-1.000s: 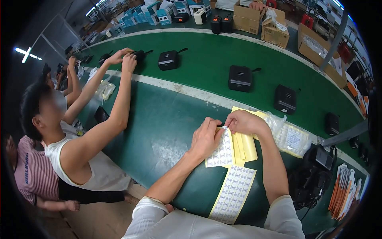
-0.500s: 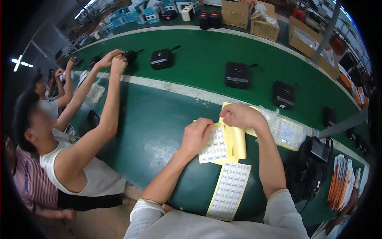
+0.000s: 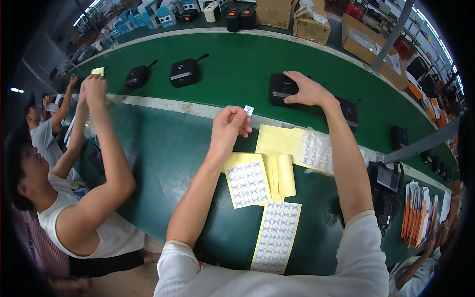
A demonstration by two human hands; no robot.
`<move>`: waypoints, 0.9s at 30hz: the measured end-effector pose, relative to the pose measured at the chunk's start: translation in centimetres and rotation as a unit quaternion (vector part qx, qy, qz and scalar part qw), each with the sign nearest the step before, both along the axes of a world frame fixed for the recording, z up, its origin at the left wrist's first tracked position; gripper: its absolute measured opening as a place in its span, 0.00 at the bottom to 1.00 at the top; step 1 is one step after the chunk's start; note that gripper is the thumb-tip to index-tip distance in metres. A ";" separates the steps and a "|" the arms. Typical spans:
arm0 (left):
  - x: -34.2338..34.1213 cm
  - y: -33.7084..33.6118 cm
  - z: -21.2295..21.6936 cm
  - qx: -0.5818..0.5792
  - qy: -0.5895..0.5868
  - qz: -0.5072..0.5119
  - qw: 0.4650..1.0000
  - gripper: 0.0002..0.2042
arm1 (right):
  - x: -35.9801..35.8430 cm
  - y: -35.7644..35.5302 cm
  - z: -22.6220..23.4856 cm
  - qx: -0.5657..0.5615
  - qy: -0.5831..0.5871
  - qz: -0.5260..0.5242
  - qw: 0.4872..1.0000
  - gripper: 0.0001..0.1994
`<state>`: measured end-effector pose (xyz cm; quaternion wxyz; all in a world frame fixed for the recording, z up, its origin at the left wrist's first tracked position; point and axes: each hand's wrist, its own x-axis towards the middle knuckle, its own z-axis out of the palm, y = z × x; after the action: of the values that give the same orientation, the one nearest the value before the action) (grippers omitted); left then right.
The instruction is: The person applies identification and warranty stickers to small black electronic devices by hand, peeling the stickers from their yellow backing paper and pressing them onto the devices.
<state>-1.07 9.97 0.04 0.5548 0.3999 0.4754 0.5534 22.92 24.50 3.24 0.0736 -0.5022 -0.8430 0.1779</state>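
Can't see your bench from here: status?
Left hand pinching loose sticker. Right hand gripping black box. Nothing seen blocking between them.

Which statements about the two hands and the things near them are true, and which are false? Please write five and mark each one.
1. The left hand pinches a small white sticker. True.
2. The right hand is on the rolled yellow paper. False: it is on a black boxy device.
3. The printed sticker sheet nearest to the person lies on the green tabletop. True.
4. The small white sticker is stuck on the black boxy device. False: it is at the left hand's fingertips, apart from the device.
5. The flat orange-and-white pieces are at the person's left. False: they are at the right.
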 end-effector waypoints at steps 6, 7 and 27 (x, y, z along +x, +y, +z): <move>2.4 3.4 -0.9 -0.028 -0.030 -0.020 0.999 0.07 | -1.8 0.2 -0.4 -0.059 0.174 -0.010 0.983 0.35; 3.0 4.0 -0.9 -0.046 -0.028 -0.018 0.998 0.07 | -1.9 0.2 -0.4 -0.059 0.172 -0.014 0.983 0.35; 8.0 6.4 -1.9 -0.034 -0.036 0.070 0.996 0.07 | -0.5 -1.3 -0.7 -0.073 0.198 -0.092 0.973 0.35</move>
<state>6.97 16.36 -1.87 0.5448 0.3270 0.5002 0.5883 22.42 23.24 2.57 0.2177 -0.5362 -0.7469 0.3275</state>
